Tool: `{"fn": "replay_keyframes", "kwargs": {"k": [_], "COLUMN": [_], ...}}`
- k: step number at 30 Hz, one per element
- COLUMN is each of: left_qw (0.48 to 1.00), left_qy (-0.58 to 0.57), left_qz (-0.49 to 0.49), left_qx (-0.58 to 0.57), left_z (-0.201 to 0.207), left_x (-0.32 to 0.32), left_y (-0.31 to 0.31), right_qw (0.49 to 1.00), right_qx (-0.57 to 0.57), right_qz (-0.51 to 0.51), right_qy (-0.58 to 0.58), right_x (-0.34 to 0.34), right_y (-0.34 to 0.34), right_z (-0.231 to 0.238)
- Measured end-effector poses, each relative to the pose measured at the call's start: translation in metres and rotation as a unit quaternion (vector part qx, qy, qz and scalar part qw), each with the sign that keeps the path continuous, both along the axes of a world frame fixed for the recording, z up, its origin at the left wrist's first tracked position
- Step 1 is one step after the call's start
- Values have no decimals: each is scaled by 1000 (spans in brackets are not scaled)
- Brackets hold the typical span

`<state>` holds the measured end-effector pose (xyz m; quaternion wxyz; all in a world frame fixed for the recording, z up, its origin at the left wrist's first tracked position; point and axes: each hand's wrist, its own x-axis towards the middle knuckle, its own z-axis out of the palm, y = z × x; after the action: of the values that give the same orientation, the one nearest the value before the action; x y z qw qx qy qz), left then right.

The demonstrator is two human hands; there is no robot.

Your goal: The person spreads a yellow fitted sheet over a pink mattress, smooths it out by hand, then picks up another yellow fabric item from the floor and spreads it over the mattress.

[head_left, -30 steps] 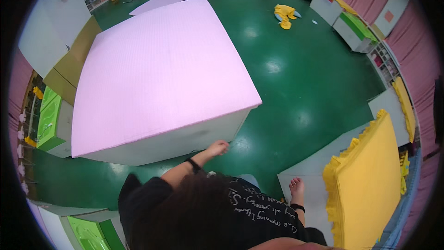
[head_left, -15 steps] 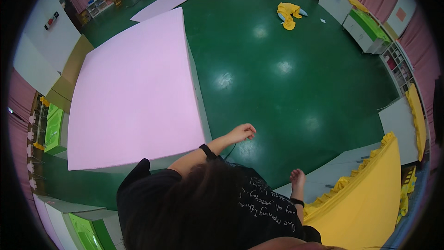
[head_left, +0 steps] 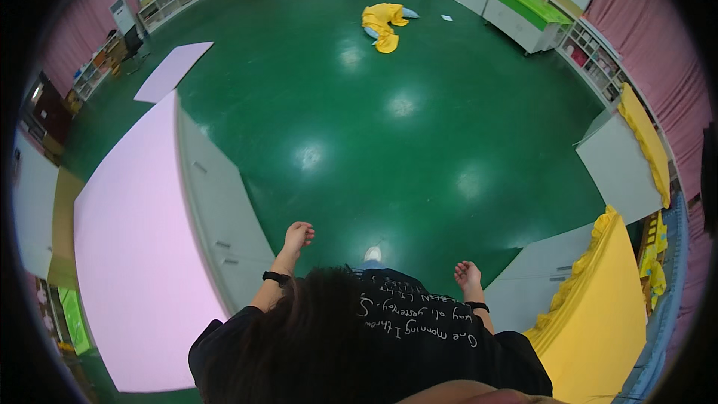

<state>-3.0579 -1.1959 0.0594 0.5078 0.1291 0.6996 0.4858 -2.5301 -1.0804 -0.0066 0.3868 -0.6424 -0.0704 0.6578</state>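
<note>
The person wears a black T-shirt with short, loose sleeves. White writing in thin, curly letters runs in rows across the front. Hair covers part of the shirt. The left hand and the right hand are bare, and each wrist has a black band around it. A bit of blue trouser leg shows above one white shoe.
</note>
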Motion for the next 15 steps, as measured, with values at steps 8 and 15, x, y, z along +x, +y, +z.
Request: {"fn": "replay_keyframes", "kwargs": {"k": [8,15], "left_qw": [975,901], "left_qy": [42,98], "left_qz": [-207,-405], "left_qx": [70,121], "left_z": [34,21], "left_x": [34,54], "left_y": [276,460], "right_qw": [997,979], "right_qx": [18,-3], "right_qz": [-68,-204], "right_qy": [-14,-9], "right_x": [30,102], "right_y": [158,288], "right_z": [11,-12]}}
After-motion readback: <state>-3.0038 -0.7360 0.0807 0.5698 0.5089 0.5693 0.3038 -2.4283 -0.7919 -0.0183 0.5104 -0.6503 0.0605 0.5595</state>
